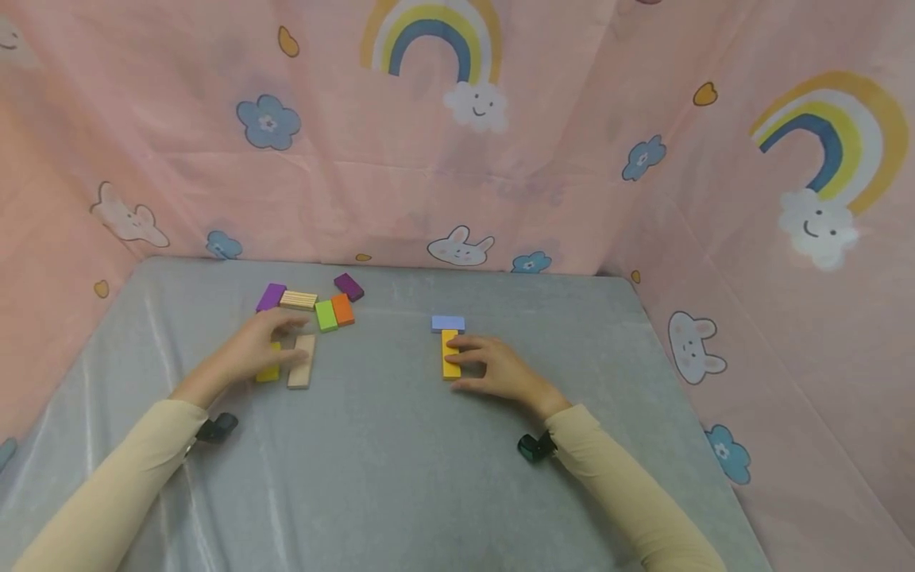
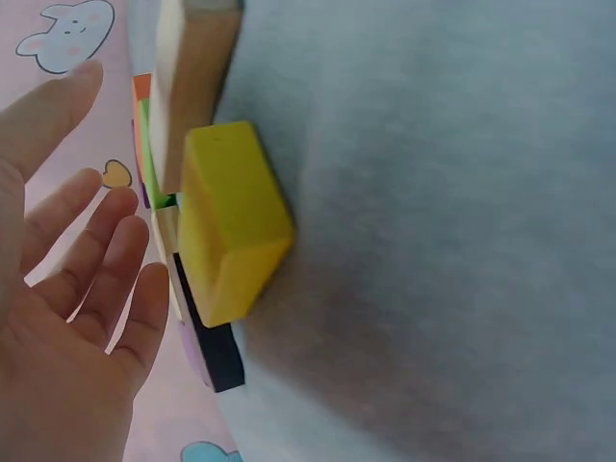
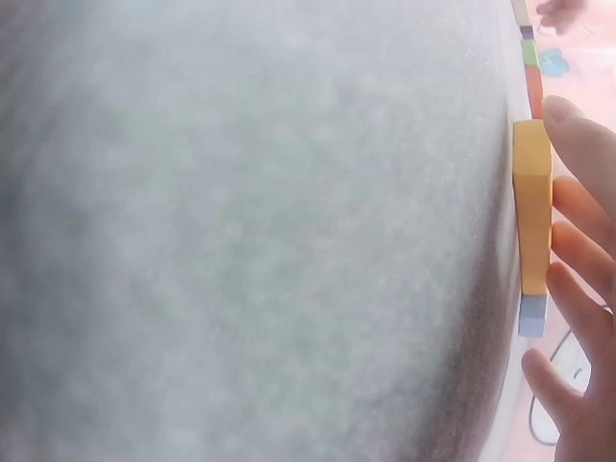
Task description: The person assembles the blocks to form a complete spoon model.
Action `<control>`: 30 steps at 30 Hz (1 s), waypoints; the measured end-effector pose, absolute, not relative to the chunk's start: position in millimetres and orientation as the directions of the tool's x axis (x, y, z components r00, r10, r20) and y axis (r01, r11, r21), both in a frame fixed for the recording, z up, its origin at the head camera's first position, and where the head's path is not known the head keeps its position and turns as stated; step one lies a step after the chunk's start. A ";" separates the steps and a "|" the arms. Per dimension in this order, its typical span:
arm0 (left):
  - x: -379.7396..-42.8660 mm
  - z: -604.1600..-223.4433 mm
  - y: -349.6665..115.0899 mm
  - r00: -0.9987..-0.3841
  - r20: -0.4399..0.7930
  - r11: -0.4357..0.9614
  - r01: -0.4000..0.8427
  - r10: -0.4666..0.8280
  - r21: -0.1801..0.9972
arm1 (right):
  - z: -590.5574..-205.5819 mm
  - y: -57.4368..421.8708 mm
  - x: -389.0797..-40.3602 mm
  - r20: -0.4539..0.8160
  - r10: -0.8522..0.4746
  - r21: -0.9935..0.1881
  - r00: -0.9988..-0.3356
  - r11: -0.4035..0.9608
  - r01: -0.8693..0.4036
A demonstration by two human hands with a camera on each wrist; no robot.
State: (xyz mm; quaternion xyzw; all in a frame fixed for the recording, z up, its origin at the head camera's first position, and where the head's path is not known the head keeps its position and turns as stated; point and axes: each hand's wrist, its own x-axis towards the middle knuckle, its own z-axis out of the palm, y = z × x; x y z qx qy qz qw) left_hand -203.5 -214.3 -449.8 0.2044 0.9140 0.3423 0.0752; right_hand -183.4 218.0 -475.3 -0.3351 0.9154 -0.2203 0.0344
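- Fingers [image 1: 469,342] of the right hand [image 1: 511,373], in the head view, are lying spread over the orange-yellow block [image 1: 449,369], which is meeting the blue block [image 1: 448,323] at its far end.
- It is probably weighing little and is looking stiff, hardly fragile; its long sides are offering the best hold.
- Besides these two, seven pieces are showing: one yellow block [image 1: 268,373], one wooden block [image 1: 302,373], two purple blocks [image 1: 349,287], one green block [image 1: 326,316], one orange block [image 1: 344,311], one striped piece [image 1: 299,300].
- Left wrist view: the left hand [image 2: 58,356] is holding nothing, fingers standing apart; one black block [image 2: 223,364] is also appearing.
- Right wrist view: fingers are lying beside the orange-yellow block; whether they are pressing, I cannot tell.
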 end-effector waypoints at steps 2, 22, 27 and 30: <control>-197.9 -450.1 -216.5 -0.913 -0.020 0.702 0.300 0.408 0.646 | -476.3 218.4 -183.3 0.085 -0.627 -0.424 -0.774 0.681 -0.598; -142.9 -467.1 -198.9 -0.997 0.058 0.723 0.082 0.057 0.686 | -477.0 218.9 -185.6 0.123 -0.636 -0.432 -0.762 0.657 -0.618; -137.0 -472.8 -192.9 -0.997 0.079 0.732 0.064 0.013 0.679 | -478.4 219.3 -185.9 0.134 -0.642 -0.422 -0.755 0.652 -0.630; -136.6 -477.7 -191.1 -0.995 0.096 0.744 0.072 0.010 0.665 | -479.0 219.0 -186.1 0.139 -0.643 -0.417 -0.753 0.652 -0.633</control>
